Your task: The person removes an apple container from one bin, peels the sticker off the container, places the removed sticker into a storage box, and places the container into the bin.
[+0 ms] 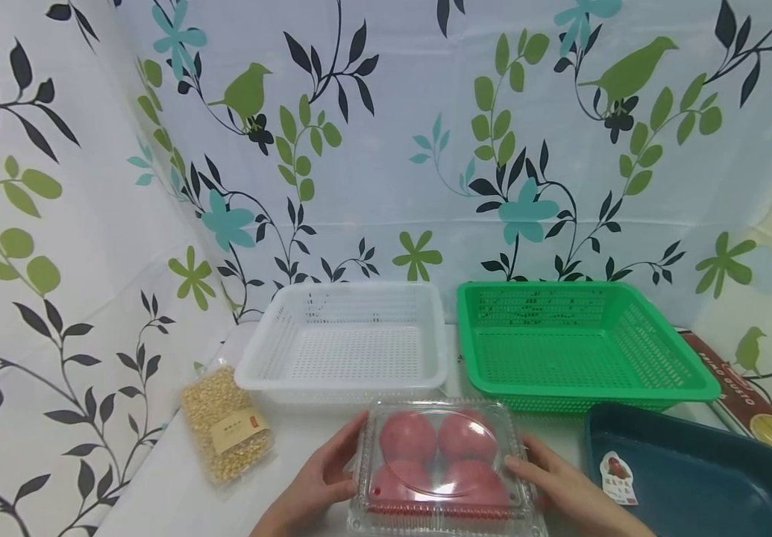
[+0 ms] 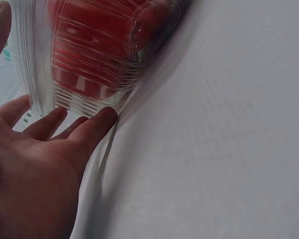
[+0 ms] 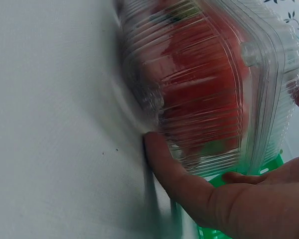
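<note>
A clear plastic clamshell box point(image 1: 439, 524) with a ridged rim holds several red tomatoes point(image 1: 407, 437), seen through its closed lid. My left hand point(image 1: 321, 477) grips the box's left side, its fingertips against the ribbed wall in the left wrist view. On the opposite side my right hand point(image 1: 563, 485) holds the box, its thumb over the lid edge in the head view. In the right wrist view one fingertip point(image 3: 154, 142) lies low by the base, near the white tabletop point(image 3: 50, 149). The box stays level between both hands.
Behind the box stand a white basket point(image 1: 341, 395) and a green basket point(image 1: 600, 399). A dark blue tray point(image 1: 708, 477) with a sticker lies at the right, a red-brown package point(image 1: 738, 384) beyond it. A bag of yellow kernels point(image 1: 214, 403) lies at the left.
</note>
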`<state>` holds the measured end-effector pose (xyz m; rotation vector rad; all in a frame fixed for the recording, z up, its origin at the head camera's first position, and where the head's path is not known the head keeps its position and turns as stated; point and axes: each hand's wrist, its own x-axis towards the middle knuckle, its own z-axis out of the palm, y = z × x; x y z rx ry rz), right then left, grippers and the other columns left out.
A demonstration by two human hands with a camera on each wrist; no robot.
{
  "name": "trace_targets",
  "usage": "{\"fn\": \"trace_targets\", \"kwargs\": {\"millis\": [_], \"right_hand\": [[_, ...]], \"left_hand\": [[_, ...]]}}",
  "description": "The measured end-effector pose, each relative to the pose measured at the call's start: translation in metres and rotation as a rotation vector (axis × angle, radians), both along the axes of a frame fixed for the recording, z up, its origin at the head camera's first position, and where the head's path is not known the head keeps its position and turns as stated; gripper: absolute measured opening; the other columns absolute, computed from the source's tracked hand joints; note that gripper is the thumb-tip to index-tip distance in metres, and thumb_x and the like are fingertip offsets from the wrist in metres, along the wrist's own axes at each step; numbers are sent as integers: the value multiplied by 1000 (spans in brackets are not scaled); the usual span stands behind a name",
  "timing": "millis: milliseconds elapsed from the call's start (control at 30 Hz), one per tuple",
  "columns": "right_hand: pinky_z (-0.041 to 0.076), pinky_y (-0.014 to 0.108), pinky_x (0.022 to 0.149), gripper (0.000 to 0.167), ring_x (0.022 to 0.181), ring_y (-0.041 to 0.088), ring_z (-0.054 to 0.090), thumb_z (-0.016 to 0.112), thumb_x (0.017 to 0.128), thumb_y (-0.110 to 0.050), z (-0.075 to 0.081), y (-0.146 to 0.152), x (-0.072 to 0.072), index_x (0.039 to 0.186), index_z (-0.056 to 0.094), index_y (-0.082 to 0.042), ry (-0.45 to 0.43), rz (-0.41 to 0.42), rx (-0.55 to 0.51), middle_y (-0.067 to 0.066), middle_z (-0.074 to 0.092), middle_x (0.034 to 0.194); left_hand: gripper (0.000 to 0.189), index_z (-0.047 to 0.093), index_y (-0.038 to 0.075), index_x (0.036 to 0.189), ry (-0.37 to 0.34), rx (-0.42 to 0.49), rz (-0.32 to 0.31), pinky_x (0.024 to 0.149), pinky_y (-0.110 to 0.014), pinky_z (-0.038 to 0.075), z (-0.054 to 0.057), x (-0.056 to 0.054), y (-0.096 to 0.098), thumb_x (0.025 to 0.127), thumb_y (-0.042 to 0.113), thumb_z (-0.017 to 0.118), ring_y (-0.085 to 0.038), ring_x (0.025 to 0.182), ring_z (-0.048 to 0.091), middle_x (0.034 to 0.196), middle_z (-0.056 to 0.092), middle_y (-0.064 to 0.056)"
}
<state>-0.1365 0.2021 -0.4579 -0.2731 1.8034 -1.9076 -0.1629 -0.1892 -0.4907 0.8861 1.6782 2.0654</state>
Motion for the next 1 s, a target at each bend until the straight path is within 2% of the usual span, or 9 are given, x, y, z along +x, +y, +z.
{"fn": "trace_targets", "kwargs": {"millis": [133, 267, 400, 500, 633, 733, 933, 1000], "right_hand": [[55, 47, 91, 73, 117, 24, 56, 41, 110, -30, 1, 0, 0, 157, -5, 2, -51, 22, -37, 26, 34, 148], [54, 48, 91, 72, 118, 26, 53, 42, 110, -30, 2, -1, 1, 158, -3, 0, -49, 10, -30, 29, 32, 148], [53, 49, 91, 71, 118, 27, 54, 42, 110, -28, 3, -1, 3, 158, -1, 1, -39, 11, -43, 26, 38, 144], [53, 49, 91, 70, 116, 27, 55, 41, 110, -27, 4, -1, 3, 158, -2, 0, -45, 16, -61, 23, 42, 141], [55, 48, 90, 68, 112, 27, 59, 41, 110, -27, 8, 2, 4, 157, -1, -2, -65, 31, -98, 18, 49, 133], [55, 48, 89, 68, 110, 27, 61, 40, 110, -26, 10, 4, 5, 156, -3, -1, -75, 49, -114, 15, 53, 128], [55, 46, 90, 76, 114, 27, 58, 42, 110, -28, 15, 7, 8, 155, -11, 2, -101, 59, -65, 21, 45, 138], [54, 46, 92, 78, 116, 28, 58, 42, 109, -27, 17, 8, 8, 155, -14, 1, -120, 74, -82, 23, 43, 140]], "left_hand": [[88, 15, 5, 162, 8, -4, 6, 110, -45, 40, 0, 0, 0, 95, 18, 72, -10, 146, 29, 166, 7, -22], [88, 18, 5, 161, 8, -24, 37, 109, -43, 41, 0, 0, 0, 95, 21, 73, -15, 147, 30, 165, 10, -23], [86, 21, 7, 161, -18, -41, 76, 108, -42, 42, 1, 1, 1, 95, 25, 73, -21, 148, 28, 166, 13, -21], [86, 24, 8, 161, -17, -38, 94, 108, -40, 42, 4, 2, 2, 94, 29, 74, -18, 147, 30, 166, 16, -18], [90, 23, 5, 160, 14, -16, 87, 108, -41, 42, 8, 3, 4, 92, 31, 76, -11, 144, 33, 165, 18, -20], [91, 24, 5, 160, 21, -14, 85, 107, -41, 43, 10, 4, 5, 91, 33, 77, -10, 144, 34, 165, 19, -20], [91, 26, 6, 160, 26, 2, 93, 107, -40, 43, 12, 6, 6, 90, 33, 78, -11, 143, 35, 164, 22, -17], [91, 26, 5, 159, 41, 23, 86, 107, -41, 42, 13, 7, 6, 90, 32, 78, -12, 143, 35, 164, 24, -13]]}}
